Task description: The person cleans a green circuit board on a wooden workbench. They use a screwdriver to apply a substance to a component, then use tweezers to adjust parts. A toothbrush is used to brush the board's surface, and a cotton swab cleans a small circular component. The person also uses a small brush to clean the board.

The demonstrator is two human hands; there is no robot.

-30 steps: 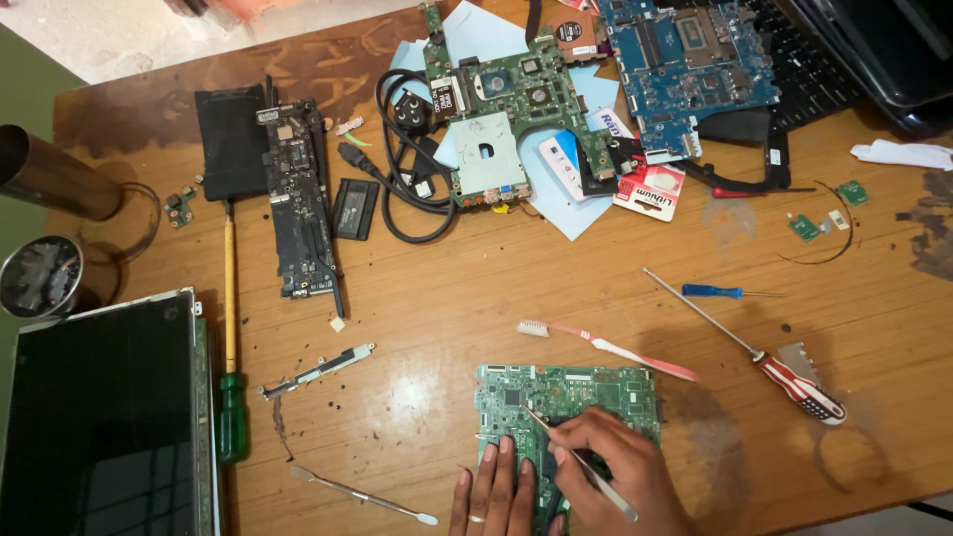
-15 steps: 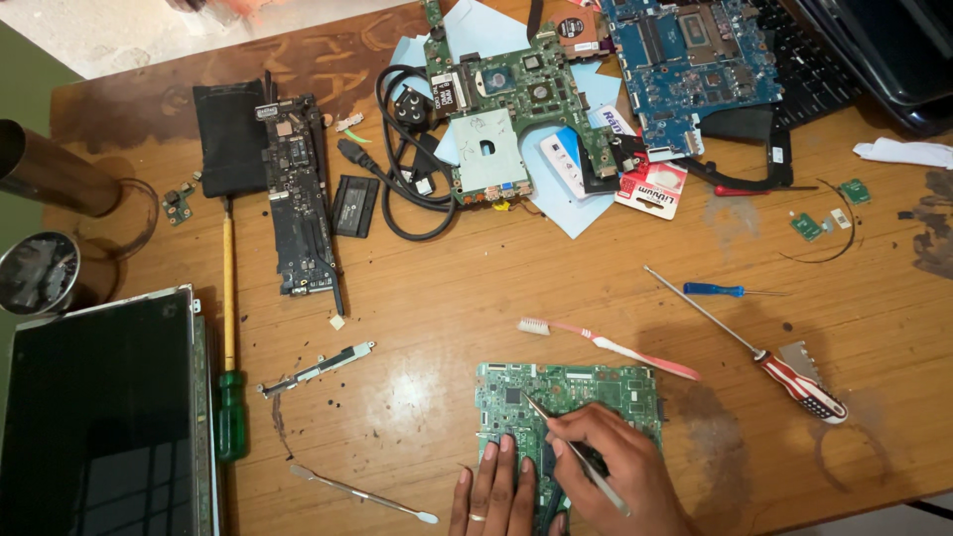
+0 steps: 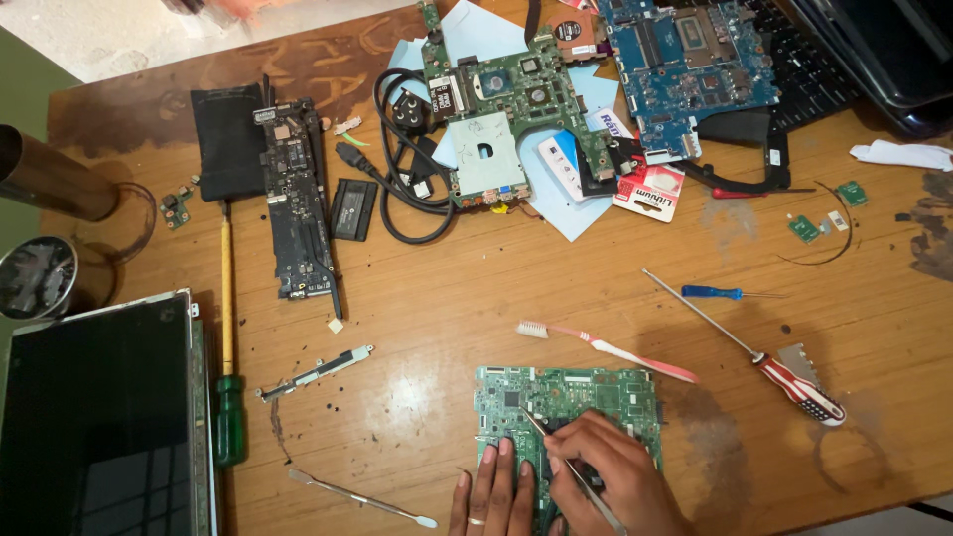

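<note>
Your left hand [image 3: 493, 491] lies flat, fingers open, on the green circuit board [image 3: 566, 397] at the worktop's [image 3: 447, 288] near edge; your right hand [image 3: 615, 471] grips metal tweezers [image 3: 556, 452], tips on the board. A red-and-white rectangular package [image 3: 650, 189] lies far right

i see table [image 3: 476, 298]: worn wood, stained, faint sheen. board [image 3: 596, 392] under my hands: matt green. tool [image 3: 556, 452]: thin bright metal. toothbrush [image 3: 606, 347]: pink plastic. screen [image 3: 94, 417]: glossy black glass. cup [image 3: 40, 276]: dull metal.
</note>
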